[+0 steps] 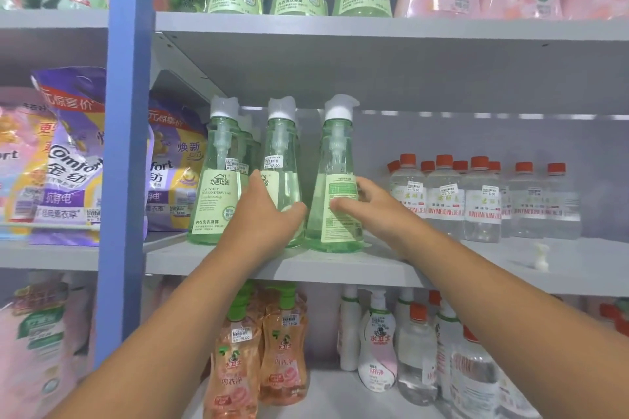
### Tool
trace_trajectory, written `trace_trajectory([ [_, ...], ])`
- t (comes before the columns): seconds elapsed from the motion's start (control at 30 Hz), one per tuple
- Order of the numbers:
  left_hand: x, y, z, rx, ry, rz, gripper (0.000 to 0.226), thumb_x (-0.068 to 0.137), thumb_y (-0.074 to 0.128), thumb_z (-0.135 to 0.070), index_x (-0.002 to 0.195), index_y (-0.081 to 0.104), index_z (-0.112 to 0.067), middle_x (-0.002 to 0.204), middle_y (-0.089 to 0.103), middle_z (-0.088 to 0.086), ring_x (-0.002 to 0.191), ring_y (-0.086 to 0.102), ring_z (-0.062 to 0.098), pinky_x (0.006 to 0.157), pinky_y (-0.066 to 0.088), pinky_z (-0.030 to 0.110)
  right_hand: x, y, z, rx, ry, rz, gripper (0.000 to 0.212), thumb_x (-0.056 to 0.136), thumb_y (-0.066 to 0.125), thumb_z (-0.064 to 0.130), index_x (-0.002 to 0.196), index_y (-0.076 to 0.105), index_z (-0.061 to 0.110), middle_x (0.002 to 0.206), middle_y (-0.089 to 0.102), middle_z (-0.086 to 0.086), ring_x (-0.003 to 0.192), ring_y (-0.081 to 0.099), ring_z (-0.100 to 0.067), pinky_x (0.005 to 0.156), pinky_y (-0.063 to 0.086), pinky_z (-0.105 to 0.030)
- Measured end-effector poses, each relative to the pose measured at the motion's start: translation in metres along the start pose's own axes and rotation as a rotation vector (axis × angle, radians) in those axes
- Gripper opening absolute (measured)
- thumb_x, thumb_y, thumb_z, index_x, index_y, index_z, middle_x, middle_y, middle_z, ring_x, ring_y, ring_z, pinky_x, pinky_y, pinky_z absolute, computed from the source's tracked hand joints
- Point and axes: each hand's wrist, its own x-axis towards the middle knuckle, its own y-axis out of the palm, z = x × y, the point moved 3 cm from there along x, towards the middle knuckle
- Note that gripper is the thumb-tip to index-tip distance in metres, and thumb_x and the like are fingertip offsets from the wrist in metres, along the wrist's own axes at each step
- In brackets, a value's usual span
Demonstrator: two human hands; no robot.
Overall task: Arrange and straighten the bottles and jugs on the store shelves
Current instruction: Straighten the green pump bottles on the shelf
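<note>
Shelf [340, 268] – left hand [269, 214], right hand [367, 210] each grip a green bottle [282, 159]

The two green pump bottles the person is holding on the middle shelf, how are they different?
The middle green bottle under the left hand carries a price sticker; the right green bottle shows none. The right bottle, gripped by the right hand, shows its fine-print back label; the middle bottle's label is mostly hidden. Both stand upright, with white pumps.

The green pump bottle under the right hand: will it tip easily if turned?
The right hand grips the green pump bottle. Its wide base and narrow neck suggest it resists tipping. It looks nearly full, so probably heavy. The smooth plastic may slip.
</note>
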Motion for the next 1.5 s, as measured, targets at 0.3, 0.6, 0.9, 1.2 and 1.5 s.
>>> trace_trajectory([
  [0.3,-0.005,-0.001,-0.003,0.051,0.084,-0.041,0.101,0.091,0.072,-0.044,0.165,0.008,-0.017,0.169,0.023,0.005,0.153,0.029,0.026,0.118,0.034,0.043,-0.004,0.0,0.001,-0.088,0.01,-0.004,0.042,0.091,0.074,0.043,0.126,0.05,0.041,0.105,0.067,0.023,0.077,0.066,0.018,0.059,0.048,-0.006],
  [0.6,-0.008,-0.002,-0.004,0.046,0.125,-0.095,0.101,0.091,0.077,-0.04,0.164,0.009,-0.023,0.169,0.024,0.001,0.152,0.031,0.025,0.115,0.038,0.046,-0.003,0.002,0.001,-0.138,0.043,-0.011,0.067,0.079,0.082,0.053,0.134,0.045,0.039,0.109,0.066,0.023,0.094,0.067,0.003,0.08,0.053,-0.023],
  [0.9,-0.002,-0.054,0.019,-0.047,0.159,-0.409,0.071,0.093,0.071,-0.042,0.151,0.037,-0.022,0.153,0.039,0.002,0.141,0.039,0.023,0.11,0.038,0.038,-0.006,0.001,0.004,-0.172,0.034,-0.041,0.098,0.074,0.082,0.065,0.154,0.034,0.032,0.149,0.049,0.013,0.123,0.057,-0.009,0.091,0.045,-0.027],
  [1.2,0.015,-0.068,0.053,-0.042,-0.185,-0.032,0.071,0.089,0.078,-0.038,0.147,0.037,-0.025,0.12,0.067,0.0,0.099,0.064,0.025,0.081,0.052,0.041,-0.002,0.005,0.002,-0.19,0.047,-0.037,0.092,0.073,0.083,0.064,0.148,0.043,0.03,0.14,0.057,0.014,0.114,0.06,-0.006,0.086,0.049,-0.025],
  [1.5,0.019,-0.068,0.063,-0.193,-0.185,-0.011,0.078,0.086,0.082,-0.039,0.15,0.038,-0.034,0.103,0.067,-0.013,0.085,0.067,0.009,0.06,0.043,0.027,-0.006,0.006,0.004,-0.201,0.056,-0.002,0.067,0.083,0.08,0.054,0.134,0.041,0.037,0.114,0.061,0.023,0.094,0.059,0.007,0.068,0.04,-0.014],
])
